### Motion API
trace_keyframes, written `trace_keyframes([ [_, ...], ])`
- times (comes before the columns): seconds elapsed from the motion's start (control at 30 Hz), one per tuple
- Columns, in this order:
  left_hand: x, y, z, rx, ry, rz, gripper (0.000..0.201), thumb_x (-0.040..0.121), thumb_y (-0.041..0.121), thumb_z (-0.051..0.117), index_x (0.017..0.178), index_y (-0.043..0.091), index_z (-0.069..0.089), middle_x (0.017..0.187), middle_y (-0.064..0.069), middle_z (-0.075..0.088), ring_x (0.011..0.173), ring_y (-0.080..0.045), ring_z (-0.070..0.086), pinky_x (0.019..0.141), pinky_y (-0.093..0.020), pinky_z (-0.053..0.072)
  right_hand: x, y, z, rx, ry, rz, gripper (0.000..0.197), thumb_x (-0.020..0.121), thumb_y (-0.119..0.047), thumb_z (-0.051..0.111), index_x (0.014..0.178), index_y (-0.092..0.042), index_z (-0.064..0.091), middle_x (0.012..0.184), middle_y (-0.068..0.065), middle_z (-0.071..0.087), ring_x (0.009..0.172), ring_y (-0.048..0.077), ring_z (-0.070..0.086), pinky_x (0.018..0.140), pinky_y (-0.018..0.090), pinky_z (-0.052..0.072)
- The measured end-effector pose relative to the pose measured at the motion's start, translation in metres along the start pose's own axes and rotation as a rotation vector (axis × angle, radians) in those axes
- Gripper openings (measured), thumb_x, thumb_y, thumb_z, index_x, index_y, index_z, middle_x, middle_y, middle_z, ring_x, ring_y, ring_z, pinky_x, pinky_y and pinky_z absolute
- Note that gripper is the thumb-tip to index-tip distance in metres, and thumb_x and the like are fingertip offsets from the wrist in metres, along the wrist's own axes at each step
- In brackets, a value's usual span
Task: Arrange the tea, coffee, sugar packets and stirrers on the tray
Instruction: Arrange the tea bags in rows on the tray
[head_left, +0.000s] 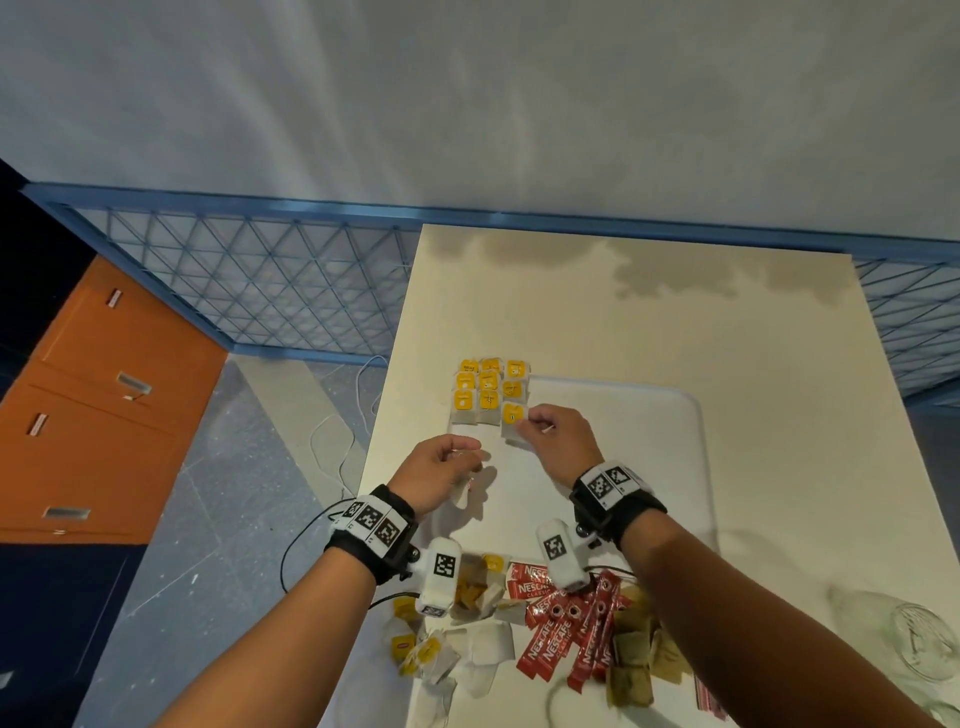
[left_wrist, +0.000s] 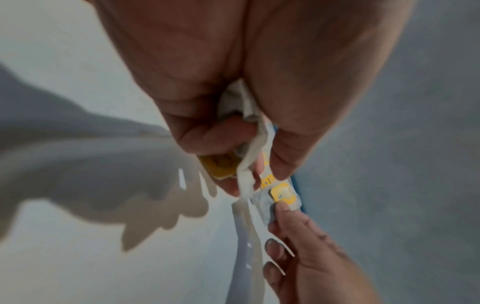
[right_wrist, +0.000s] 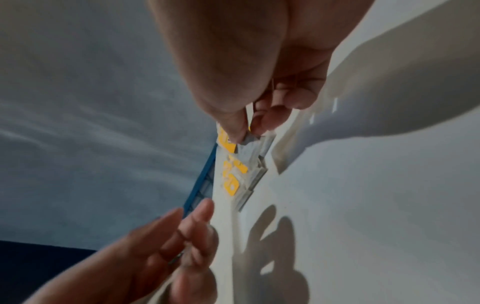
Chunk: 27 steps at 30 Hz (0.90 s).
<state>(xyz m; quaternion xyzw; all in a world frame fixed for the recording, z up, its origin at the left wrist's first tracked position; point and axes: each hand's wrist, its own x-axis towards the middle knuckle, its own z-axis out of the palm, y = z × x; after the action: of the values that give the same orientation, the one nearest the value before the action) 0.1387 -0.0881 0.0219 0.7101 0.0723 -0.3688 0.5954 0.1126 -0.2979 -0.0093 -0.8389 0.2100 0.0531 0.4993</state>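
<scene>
Several tea bags with yellow tags (head_left: 487, 387) lie in rows at the far left corner of the white tray (head_left: 649, 415). My right hand (head_left: 524, 420) pinches one more tea bag (head_left: 513, 423) at the near end of the right row; the right wrist view shows it (right_wrist: 249, 142) between thumb and fingers. My left hand (head_left: 470, 451) hovers over the tray's left side and grips a small bunch of tea bags (left_wrist: 249, 164), one white bag hanging below it (head_left: 461, 491). Loose tea bags (head_left: 431, 654), red coffee sticks (head_left: 561, 623) and brown sugar packets (head_left: 631, 660) lie heaped near me.
The cream table (head_left: 675, 312) has bare surface beyond the tray. A glass jar (head_left: 914, 644) stands at the near right. Left of the table are a blue mesh fence (head_left: 260, 280), an orange cabinet (head_left: 104, 405) and cables on the floor (head_left: 337, 441).
</scene>
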Motion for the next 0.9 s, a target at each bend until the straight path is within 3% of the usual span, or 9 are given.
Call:
trace_keyframes([
  [0.07, -0.001, 0.000, 0.000, -0.079, 0.019, -0.073, 0.017, 0.094, 0.016, 0.067, 0.111, 0.014, 0.069, 0.093, -0.003, 0.076, 0.082, -0.015, 0.067, 0.066, -0.029, 0.047, 0.013, 0.003, 0.003, -0.090, -0.001, 0.021, 0.022, 0.092, -0.034, 0.071, 0.071, -0.028, 0.065, 0.068, -0.012, 0.062, 0.070, 0.011, 0.058, 0.066, 0.026, 0.044],
  [0.13, -0.002, 0.000, 0.000, -0.194, 0.007, -0.119, 0.021, 0.094, 0.009, 0.064, 0.115, 0.011, 0.067, 0.092, -0.004, 0.075, 0.076, -0.015, 0.067, 0.062, -0.027, 0.043, 0.024, 0.006, 0.008, -0.141, -0.004, 0.064, 0.018, 0.091, -0.037, 0.070, 0.075, -0.029, 0.068, 0.074, -0.009, 0.069, 0.078, 0.018, 0.065, 0.073, 0.031, 0.052],
  [0.23, -0.002, -0.001, -0.001, -0.389, -0.022, -0.156, 0.030, 0.094, -0.006, 0.054, 0.121, 0.003, 0.062, 0.098, -0.012, 0.075, 0.071, -0.018, 0.069, 0.057, -0.027, 0.050, 0.035, 0.009, 0.014, -0.204, -0.027, 0.105, 0.012, 0.092, -0.038, 0.067, 0.085, -0.029, 0.071, 0.088, -0.005, 0.074, 0.091, 0.023, 0.069, 0.082, 0.035, 0.056],
  [0.37, -0.002, -0.002, -0.003, -0.530, -0.056, -0.166, 0.036, 0.095, -0.014, 0.044, 0.123, 0.000, 0.061, 0.103, -0.018, 0.072, 0.077, -0.025, 0.071, 0.066, -0.030, 0.060, 0.037, 0.006, 0.016, -0.240, -0.018, 0.121, 0.010, 0.093, -0.041, 0.063, 0.091, -0.032, 0.065, 0.099, -0.004, 0.074, 0.094, 0.023, 0.068, 0.086, 0.039, 0.056],
  [0.57, -0.002, -0.005, -0.002, -0.534, -0.089, -0.135, 0.050, 0.090, -0.025, 0.033, 0.127, 0.000, 0.056, 0.109, -0.022, 0.069, 0.085, -0.028, 0.074, 0.070, -0.031, 0.061, 0.029, -0.005, 0.015, -0.176, 0.035, 0.185, 0.021, 0.092, -0.050, 0.061, 0.093, -0.031, 0.054, 0.093, -0.004, 0.068, 0.090, 0.026, 0.066, 0.085, 0.044, 0.056],
  [0.67, -0.003, -0.009, -0.004, -0.498, -0.125, -0.100, 0.057, 0.087, -0.030, 0.033, 0.129, 0.002, 0.054, 0.121, -0.024, 0.067, 0.095, -0.032, 0.073, 0.085, -0.039, 0.061, 0.015, -0.011, 0.014, -0.118, -0.003, 0.144, 0.025, 0.090, -0.054, 0.060, 0.093, -0.032, 0.051, 0.085, -0.009, 0.064, 0.083, 0.021, 0.065, 0.082, 0.045, 0.056],
  [0.77, -0.003, -0.012, -0.006, -0.440, -0.134, -0.061, 0.064, 0.084, -0.032, 0.034, 0.134, 0.003, 0.051, 0.130, -0.024, 0.063, 0.113, -0.041, 0.065, 0.105, -0.053, 0.047, -0.012, -0.020, 0.014, -0.094, -0.055, 0.063, 0.022, 0.086, -0.058, 0.059, 0.092, -0.037, 0.056, 0.084, -0.012, 0.066, 0.080, 0.013, 0.065, 0.077, 0.037, 0.055],
  [0.83, -0.003, -0.014, -0.007, -0.386, -0.127, -0.044, 0.066, 0.084, -0.032, 0.035, 0.135, 0.006, 0.051, 0.133, -0.021, 0.063, 0.118, -0.044, 0.062, 0.104, -0.054, 0.044, -0.030, -0.024, 0.015, -0.069, -0.086, 0.025, 0.015, 0.089, -0.051, 0.062, 0.086, -0.036, 0.061, 0.083, -0.014, 0.068, 0.079, 0.007, 0.065, 0.076, 0.033, 0.054],
  [0.9, -0.003, -0.015, -0.008, -0.330, -0.114, -0.033, 0.068, 0.083, -0.031, 0.037, 0.132, 0.012, 0.054, 0.134, -0.017, 0.063, 0.118, -0.041, 0.062, 0.090, -0.048, 0.048, -0.046, -0.027, 0.018, -0.030, -0.136, 0.015, 0.013, 0.093, -0.037, 0.065, 0.082, -0.030, 0.067, 0.081, -0.014, 0.071, 0.076, 0.003, 0.064, 0.076, 0.031, 0.055],
])
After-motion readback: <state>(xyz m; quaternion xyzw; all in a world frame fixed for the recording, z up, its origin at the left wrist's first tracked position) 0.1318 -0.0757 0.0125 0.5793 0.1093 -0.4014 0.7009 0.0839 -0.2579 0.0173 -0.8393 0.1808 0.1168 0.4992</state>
